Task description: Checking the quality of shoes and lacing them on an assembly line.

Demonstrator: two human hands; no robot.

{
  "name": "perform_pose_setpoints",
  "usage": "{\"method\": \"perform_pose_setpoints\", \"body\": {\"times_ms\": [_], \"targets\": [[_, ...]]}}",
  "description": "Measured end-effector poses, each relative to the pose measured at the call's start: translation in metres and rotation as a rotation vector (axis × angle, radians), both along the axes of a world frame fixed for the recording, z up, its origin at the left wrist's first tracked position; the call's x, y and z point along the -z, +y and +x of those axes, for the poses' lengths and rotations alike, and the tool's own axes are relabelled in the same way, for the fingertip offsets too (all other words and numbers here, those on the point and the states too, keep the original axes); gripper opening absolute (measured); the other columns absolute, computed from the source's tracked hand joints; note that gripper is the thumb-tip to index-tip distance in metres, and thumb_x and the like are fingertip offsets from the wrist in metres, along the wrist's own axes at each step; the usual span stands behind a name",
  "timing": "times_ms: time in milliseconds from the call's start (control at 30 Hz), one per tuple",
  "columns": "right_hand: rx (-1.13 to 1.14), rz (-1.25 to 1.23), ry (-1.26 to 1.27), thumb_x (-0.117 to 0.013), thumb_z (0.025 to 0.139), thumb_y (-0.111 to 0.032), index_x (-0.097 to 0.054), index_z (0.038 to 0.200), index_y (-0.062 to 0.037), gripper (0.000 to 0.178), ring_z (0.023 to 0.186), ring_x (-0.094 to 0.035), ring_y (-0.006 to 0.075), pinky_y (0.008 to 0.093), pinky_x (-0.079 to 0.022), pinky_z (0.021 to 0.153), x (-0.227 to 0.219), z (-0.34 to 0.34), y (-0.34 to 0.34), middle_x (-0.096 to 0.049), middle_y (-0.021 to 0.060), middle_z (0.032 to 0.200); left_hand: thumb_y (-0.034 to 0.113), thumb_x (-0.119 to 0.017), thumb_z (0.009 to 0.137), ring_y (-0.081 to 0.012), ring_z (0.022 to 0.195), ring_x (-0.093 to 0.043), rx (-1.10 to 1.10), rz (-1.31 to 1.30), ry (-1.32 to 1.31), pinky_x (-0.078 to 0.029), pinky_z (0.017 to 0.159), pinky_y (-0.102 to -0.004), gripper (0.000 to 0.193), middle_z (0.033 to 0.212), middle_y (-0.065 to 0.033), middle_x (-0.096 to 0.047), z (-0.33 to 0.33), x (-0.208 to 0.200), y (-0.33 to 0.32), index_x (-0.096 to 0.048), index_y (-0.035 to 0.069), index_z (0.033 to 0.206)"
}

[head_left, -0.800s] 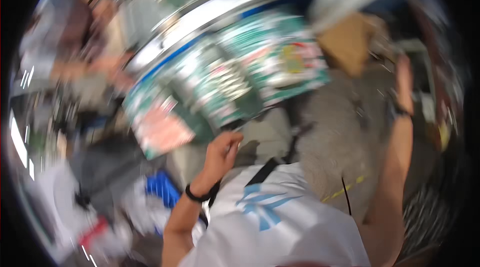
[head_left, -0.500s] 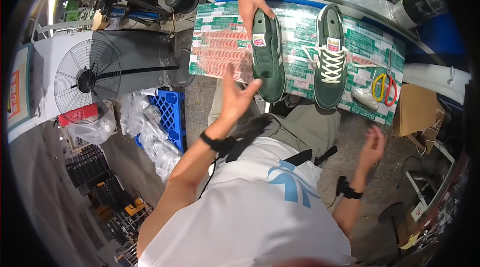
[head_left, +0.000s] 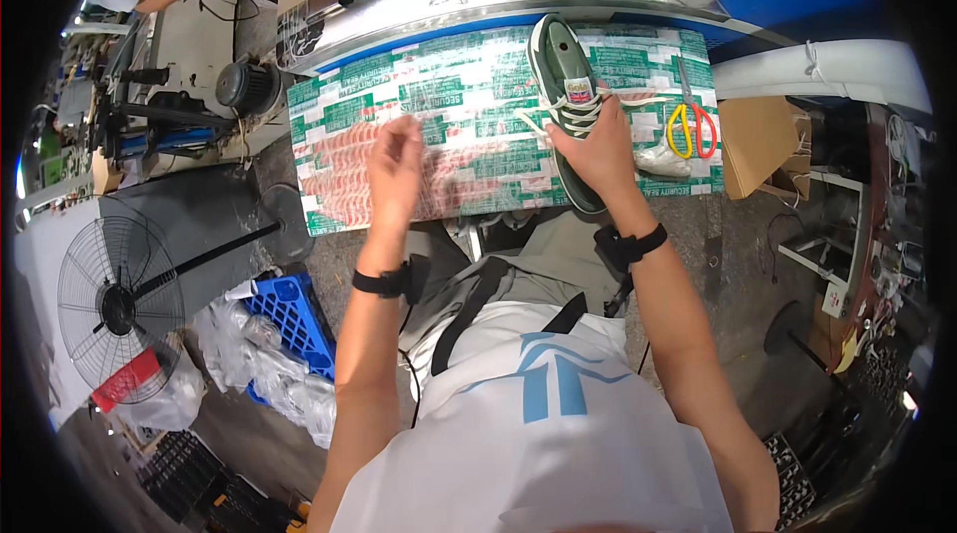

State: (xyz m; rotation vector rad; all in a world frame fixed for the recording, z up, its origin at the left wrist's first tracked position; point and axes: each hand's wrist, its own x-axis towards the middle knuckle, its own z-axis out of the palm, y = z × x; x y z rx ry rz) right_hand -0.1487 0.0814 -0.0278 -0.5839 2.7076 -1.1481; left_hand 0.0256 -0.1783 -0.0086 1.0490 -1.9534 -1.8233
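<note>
sneaker [head_left: 565, 66], dark green and white-laced, lies on the tape-covered tabletop [head_left: 464, 79], left of the scissors [head_left: 688, 106]; our right hand [head_left: 603, 146] clasps its forefoot, thumb and fingers on opposite sides. our left hand [head_left: 396, 166] hovers over the tabletop's left part, half open, seemingly unloaded.

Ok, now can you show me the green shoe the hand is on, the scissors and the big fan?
Green shoe [head_left: 571, 118]: head view, on its white laces.
Scissors [head_left: 689, 100]: head view, where blades meet handles.
Big fan [head_left: 118, 309]: head view, on its dark hub.
</note>
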Motion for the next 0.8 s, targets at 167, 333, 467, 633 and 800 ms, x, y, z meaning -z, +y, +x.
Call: {"method": "perform_pose_setpoints", "body": {"times_ms": [167, 333, 467, 633, 800], "targets": [[0.123, -0.169, -0.158, -0.091, 0.080, -0.026, -0.058, 0.137, 0.0037, 0.072, 0.114, -0.072, 0.0405, 0.0487, -0.057, 0.098, -0.014, 0.007, -0.005, -0.071, 0.0249, 0.126, 0.007, -0.073, 0.106, -0.0220, 0.136, -0.060, 0.323, -0.055, 0.173, -0.050, 0.114, -0.0388, 0.051, 0.145, -0.0132, -0.065, -0.003, 0.016, 0.071, -0.056, -0.001, 0.153], [0.144, -0.759, -0.656, -0.087, 0.087, -0.022, -0.060, 0.135, 0.0027, 0.060, 0.108, -0.070, 0.0210, 0.0379, -0.057, 0.095, -0.020, 0.040, -0.028, -0.074, 0.0127, 0.119, 0.007, -0.076, 0.101, -0.0263, 0.137, -0.059, 0.252, -0.259, 0.253, -0.046, 0.117, -0.0412, 0.044, 0.144, -0.0155, -0.064, -0.021, 0.013, 0.077, -0.062, 0.000, 0.142], [0.057, -0.759, -0.669, -0.085, 0.088, -0.016, -0.061, 0.133, 0.0020, 0.053, 0.107, -0.069, 0.0164, 0.0342, -0.057, 0.093, -0.019, 0.068, -0.041, -0.073, 0.0101, 0.118, 0.010, -0.077, 0.103, -0.0212, 0.124, -0.062, 0.269, -0.120, 0.213, -0.049, 0.109, -0.0385, 0.015, 0.129, -0.0129, -0.069, -0.001, 0.004, 0.046, -0.067, 0.001, 0.109], [-0.065, -0.750, -0.441, -0.087, 0.087, -0.016, -0.061, 0.129, 0.0011, 0.052, 0.102, -0.074, 0.0187, 0.0379, -0.059, 0.090, -0.018, 0.087, -0.061, -0.076, 0.0115, 0.112, 0.012, -0.079, 0.103, -0.0180, 0.116, -0.063, 0.199, 0.026, 0.300, -0.052, 0.109, -0.0380, 0.017, 0.129, -0.0081, -0.064, 0.027, -0.005, 0.041, -0.064, 0.005, 0.106], [-0.060, -0.630, -0.466, -0.088, 0.084, -0.022, -0.061, 0.127, 0.0034, 0.057, 0.105, -0.075, 0.0304, 0.0421, -0.058, 0.092, -0.023, 0.087, -0.067, -0.076, 0.0194, 0.113, 0.010, -0.078, 0.104, -0.0142, 0.103, -0.065, 0.335, -0.104, 0.122, -0.057, 0.095, -0.0346, 0.016, 0.106, -0.0009, -0.062, 0.023, 0.003, 0.038, -0.063, 0.006, 0.106]]}}
